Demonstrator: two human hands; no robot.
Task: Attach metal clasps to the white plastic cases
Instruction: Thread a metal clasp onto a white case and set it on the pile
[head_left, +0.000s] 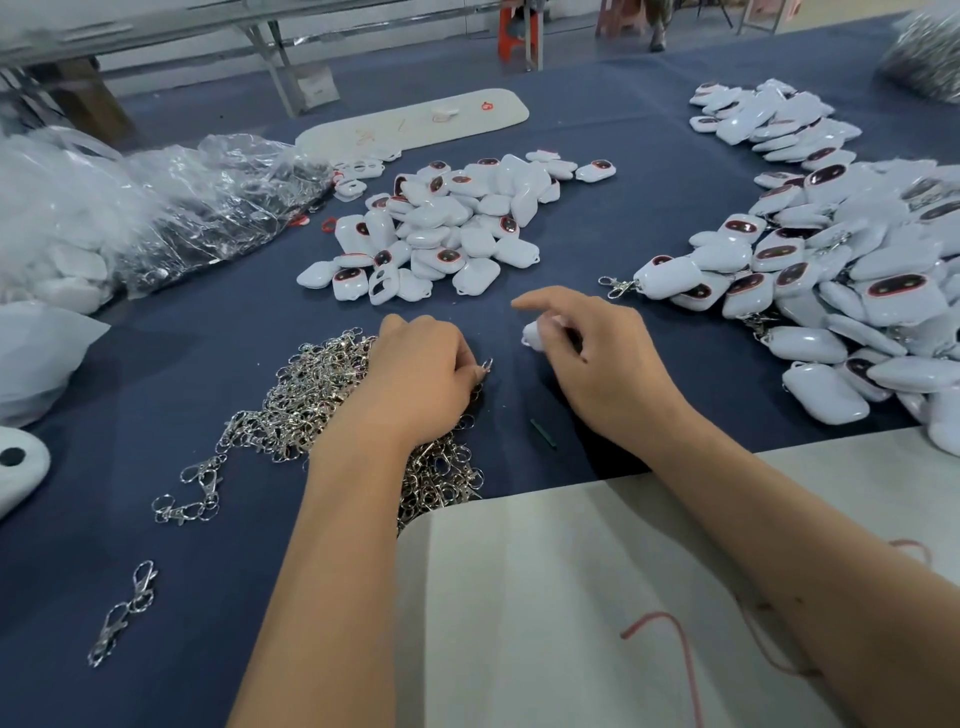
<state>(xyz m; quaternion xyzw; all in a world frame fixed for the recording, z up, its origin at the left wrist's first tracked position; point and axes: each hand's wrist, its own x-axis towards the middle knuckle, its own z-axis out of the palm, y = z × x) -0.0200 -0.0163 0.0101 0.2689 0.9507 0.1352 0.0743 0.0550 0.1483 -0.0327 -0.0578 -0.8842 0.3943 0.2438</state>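
On the near desk (156, 395), the left hand (415, 374) pinches a metal clasp (485, 366) at the clasp heap (311, 400). The right hand (587, 343), forefinger extended, curls its other fingers round a white case (532, 335). Farther off lies a pile of white cases (447, 223).

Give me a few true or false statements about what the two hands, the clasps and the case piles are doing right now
1. The left hand pinches a metal clasp at the clasp pile. True.
2. The right hand is empty. False: it holds a white case.
3. The clasp pile lies right of both hands. False: it lies under and left of the left hand.
4. A case at the right pile's near edge already carries a clasp. True.
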